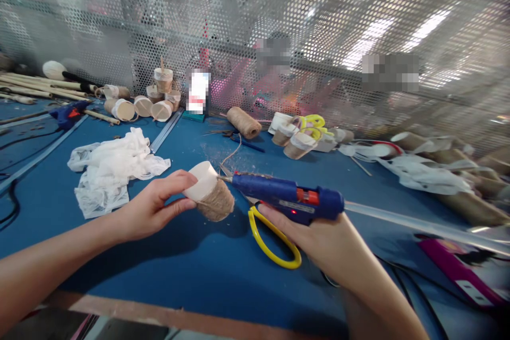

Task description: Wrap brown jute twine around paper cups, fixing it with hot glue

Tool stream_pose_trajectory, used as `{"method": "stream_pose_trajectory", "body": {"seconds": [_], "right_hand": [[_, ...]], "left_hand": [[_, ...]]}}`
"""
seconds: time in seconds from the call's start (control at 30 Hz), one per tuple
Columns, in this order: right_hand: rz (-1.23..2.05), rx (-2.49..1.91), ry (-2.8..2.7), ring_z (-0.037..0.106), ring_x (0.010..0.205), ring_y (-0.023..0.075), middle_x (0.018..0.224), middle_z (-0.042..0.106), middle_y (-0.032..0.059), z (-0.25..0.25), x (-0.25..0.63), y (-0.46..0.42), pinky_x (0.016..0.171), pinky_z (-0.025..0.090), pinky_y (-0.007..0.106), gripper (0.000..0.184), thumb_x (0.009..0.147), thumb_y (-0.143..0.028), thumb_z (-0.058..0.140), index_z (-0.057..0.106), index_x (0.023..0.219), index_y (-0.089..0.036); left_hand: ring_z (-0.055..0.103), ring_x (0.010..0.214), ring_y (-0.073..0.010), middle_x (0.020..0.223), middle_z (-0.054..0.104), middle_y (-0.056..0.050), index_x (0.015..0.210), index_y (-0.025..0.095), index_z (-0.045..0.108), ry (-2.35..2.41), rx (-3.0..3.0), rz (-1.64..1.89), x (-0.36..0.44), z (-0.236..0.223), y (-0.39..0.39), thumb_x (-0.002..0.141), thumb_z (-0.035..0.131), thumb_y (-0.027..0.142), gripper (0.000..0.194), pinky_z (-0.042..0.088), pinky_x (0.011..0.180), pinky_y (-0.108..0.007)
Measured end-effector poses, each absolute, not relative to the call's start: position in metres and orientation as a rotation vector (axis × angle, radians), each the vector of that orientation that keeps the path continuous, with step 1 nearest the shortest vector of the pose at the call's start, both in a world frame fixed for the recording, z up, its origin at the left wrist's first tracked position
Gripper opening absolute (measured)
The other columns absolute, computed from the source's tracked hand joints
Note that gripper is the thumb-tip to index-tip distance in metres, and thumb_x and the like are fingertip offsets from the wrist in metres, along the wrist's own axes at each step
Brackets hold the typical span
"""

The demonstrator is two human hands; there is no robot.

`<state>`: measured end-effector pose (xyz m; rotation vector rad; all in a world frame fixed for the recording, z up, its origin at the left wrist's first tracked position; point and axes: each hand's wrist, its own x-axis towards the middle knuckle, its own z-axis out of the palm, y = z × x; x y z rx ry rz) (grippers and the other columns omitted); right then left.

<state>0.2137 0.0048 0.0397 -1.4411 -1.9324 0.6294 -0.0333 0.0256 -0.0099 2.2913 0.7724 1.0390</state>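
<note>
My left hand (159, 207) pinches a small white cup (203, 183) by its rim, thumb and fingers closed on it. The cup is tilted, and brown twine (217, 203) wraps its lower part. In my right hand (314, 239) is a blue hot glue gun (287, 195) with a red light on, a clear glue stick (418, 226) coming out of its back. The nozzle is at the cup's white side, just above the twine. Beneath the glue gun lie scissors with yellow handles (274, 249), their blades partly hidden.
White lace fabric (115, 167) is heaped on the left. A twine spool (244, 122) lies behind the cup. Several wrapped cups (159, 109) stand at the back, beside a phone (198, 90). Another glue gun (69, 114) lies far left. A purple power strip (458, 271) and cables are at right.
</note>
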Motion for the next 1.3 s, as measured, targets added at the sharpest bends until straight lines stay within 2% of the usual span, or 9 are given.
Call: {"method": "stream_pose_trajectory", "body": {"seconds": [0.37,0.5,0.57,0.63,0.73,0.83,0.93,1.13,1.3], "right_hand": [[0.642,-1.46,-1.926,0.062,0.059,0.0193,0.061,0.066,-0.0027,0.046,0.211,0.002,0.056,0.052,0.03,0.013,0.068,-0.038,0.061,0.061,0.063,-0.026],[0.785,-1.45,-1.91,0.046,0.04,0.0126,0.04,0.048,-0.0049,0.048,0.209,0.004,0.041,0.042,0.025,0.029,0.069,-0.039,0.061,0.048,0.048,-0.024],[0.903,-1.439,-1.857,0.038,0.036,0.0093,0.037,0.043,-0.0064,0.048,0.211,0.006,0.037,0.036,0.023,0.027,0.07,-0.04,0.061,0.05,0.052,-0.023],[1.043,-1.376,-1.767,0.036,0.036,0.0077,0.039,0.043,-0.0072,0.047,0.214,0.009,0.037,0.032,0.021,0.021,0.071,-0.04,0.061,0.057,0.065,-0.02],[1.17,-1.273,-1.669,0.04,0.041,0.0076,0.043,0.046,-0.0063,0.047,0.221,0.016,0.041,0.035,0.02,0.024,0.07,-0.04,0.063,0.062,0.076,-0.017],[1.141,-1.362,-1.538,0.046,0.049,0.0077,0.054,0.053,-0.0033,0.047,0.228,0.028,0.046,0.039,0.02,0.029,0.065,-0.042,0.068,0.06,0.072,-0.015],[1.022,-1.504,-1.452,0.046,0.048,0.0065,0.055,0.051,-0.004,0.043,0.238,0.046,0.046,0.039,0.019,0.036,0.063,-0.049,0.067,0.053,0.066,-0.016],[0.899,-1.776,-1.474,0.05,0.053,0.007,0.065,0.056,0.0,0.02,0.256,0.085,0.051,0.044,0.021,0.03,0.077,-0.042,0.058,0.053,0.07,-0.013],[0.682,-2.135,-1.554,0.058,0.08,0.015,0.098,0.059,0.0053,-0.001,0.266,0.106,0.069,0.049,0.034,0.027,0.086,-0.034,0.049,0.055,0.103,-0.014]], "left_hand": [[0.052,0.097,-0.0184,0.095,0.059,-0.009,0.097,0.013,0.055,0.807,2.225,1.008,-0.034,-0.012,0.027,0.086,0.042,0.017,0.017,0.042,0.084,-0.029],[0.052,0.095,-0.0178,0.095,0.06,-0.009,0.096,0.013,0.055,0.819,2.226,1.012,-0.034,-0.012,0.026,0.086,0.043,0.017,0.016,0.043,0.083,-0.028],[0.053,0.094,-0.0175,0.095,0.059,-0.009,0.095,0.013,0.055,0.833,2.218,1.016,-0.034,-0.012,0.026,0.086,0.043,0.017,0.016,0.043,0.083,-0.028],[0.053,0.092,-0.017,0.094,0.059,-0.008,0.094,0.013,0.055,0.861,2.205,1.026,-0.034,-0.013,0.026,0.086,0.043,0.018,0.015,0.043,0.082,-0.027],[0.054,0.086,-0.0161,0.092,0.059,-0.007,0.092,0.013,0.055,0.93,2.19,1.051,-0.034,-0.015,0.027,0.085,0.043,0.021,0.016,0.043,0.078,-0.026],[0.054,0.082,-0.0156,0.09,0.058,-0.006,0.089,0.013,0.056,0.994,2.181,1.06,-0.034,-0.015,0.028,0.085,0.043,0.024,0.018,0.044,0.076,-0.027],[0.053,0.079,-0.0158,0.085,0.058,-0.006,0.087,0.012,0.056,1.067,2.153,1.065,-0.034,-0.014,0.029,0.085,0.042,0.025,0.019,0.044,0.075,-0.028],[0.054,0.077,-0.0157,0.084,0.059,-0.004,0.084,0.014,0.055,1.107,2.115,1.113,-0.036,-0.013,0.03,0.084,0.044,0.028,0.018,0.044,0.073,-0.028],[0.053,0.074,-0.0152,0.081,0.058,-0.003,0.085,0.015,0.053,1.202,2.065,1.106,-0.038,-0.009,0.03,0.083,0.043,0.03,0.019,0.044,0.069,-0.026]]}}
